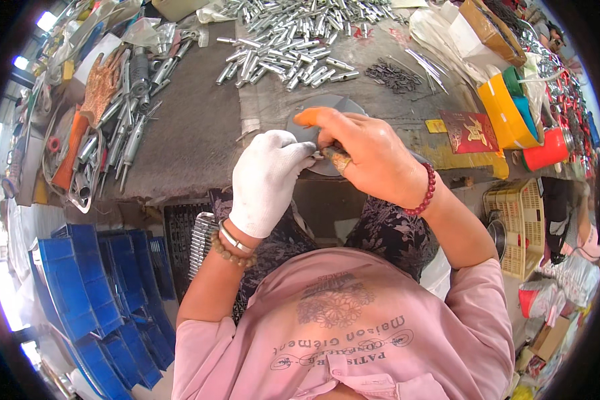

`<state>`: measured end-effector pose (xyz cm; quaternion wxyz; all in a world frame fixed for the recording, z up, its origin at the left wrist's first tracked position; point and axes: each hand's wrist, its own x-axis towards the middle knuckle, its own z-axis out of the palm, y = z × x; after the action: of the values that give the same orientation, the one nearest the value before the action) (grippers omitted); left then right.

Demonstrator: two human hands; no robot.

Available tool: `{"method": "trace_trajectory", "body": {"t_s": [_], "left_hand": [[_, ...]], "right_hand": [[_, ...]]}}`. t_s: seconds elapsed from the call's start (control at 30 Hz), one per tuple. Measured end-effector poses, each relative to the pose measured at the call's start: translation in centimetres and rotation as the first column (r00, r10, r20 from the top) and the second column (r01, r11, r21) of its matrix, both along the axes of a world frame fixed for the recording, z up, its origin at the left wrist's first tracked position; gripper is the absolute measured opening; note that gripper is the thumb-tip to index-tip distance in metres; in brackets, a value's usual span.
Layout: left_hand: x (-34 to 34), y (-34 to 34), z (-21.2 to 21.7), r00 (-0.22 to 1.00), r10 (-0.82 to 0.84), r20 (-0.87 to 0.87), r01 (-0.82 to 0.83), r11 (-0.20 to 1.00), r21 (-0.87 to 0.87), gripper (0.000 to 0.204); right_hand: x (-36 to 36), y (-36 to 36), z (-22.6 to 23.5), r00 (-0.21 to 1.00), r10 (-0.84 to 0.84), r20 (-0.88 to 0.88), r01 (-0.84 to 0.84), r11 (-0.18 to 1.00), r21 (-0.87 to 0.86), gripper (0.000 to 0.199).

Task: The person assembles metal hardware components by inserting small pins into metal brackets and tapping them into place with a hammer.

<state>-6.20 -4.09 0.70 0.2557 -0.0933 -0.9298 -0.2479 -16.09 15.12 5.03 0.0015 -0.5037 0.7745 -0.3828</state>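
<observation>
My left hand (268,175), in a white glove, is closed, its thumb and fingertips pinched together. Bare but for orange coverings on some fingertips, my right hand (373,155) is closed too and meets the left one. A small piece is pinched where the fingertips meet; its kind is too hidden to tell. Both hands are over a round grey dish (343,105) at the near edge of the workbench. Beyond it lies a large heap of shiny metal tubes (280,60).
Small dark parts (392,77) and thin metal rods (428,70) lie at the back right. Metal tools (132,127) and an orange glove (103,83) crowd the left. A yellow container (503,113) and a red cylinder (545,149) stand right. Blue bins (80,280) are lower left.
</observation>
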Motion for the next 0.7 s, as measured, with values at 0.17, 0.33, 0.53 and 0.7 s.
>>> {"method": "trace_trajectory", "body": {"t_s": [0.17, 0.33, 0.53, 0.7], "left_hand": [[0.4, 0.2, 0.1, 0.999, 0.05, 0.014, -0.049, 0.998, -0.028, 0.02], [0.6, 0.3, -0.4, 0.995, 0.073, -0.073, -0.072, 0.997, 0.019, 0.02], [0.5, 0.3, 0.5, 1.0, 0.003, 0.026, -0.004, 0.999, 0.037, 0.021], [0.4, 0.3, 0.4, 0.999, -0.027, 0.029, 0.022, 0.983, 0.18, 0.02]], "right_hand": [[1.4, -1.1, 1.4, 0.959, 0.053, -0.28, -0.019, 0.992, 0.122, 0.054], [2.3, -0.8, 1.8, 0.95, 0.03, -0.31, 0.025, 0.985, 0.173, 0.057], [1.8, 1.3, 0.5, 0.934, -0.123, -0.335, 0.137, 0.99, 0.018, 0.051], [0.1, 5.2, 0.8, 0.882, -0.309, -0.357, 0.413, 0.872, 0.264, 0.047]]}}
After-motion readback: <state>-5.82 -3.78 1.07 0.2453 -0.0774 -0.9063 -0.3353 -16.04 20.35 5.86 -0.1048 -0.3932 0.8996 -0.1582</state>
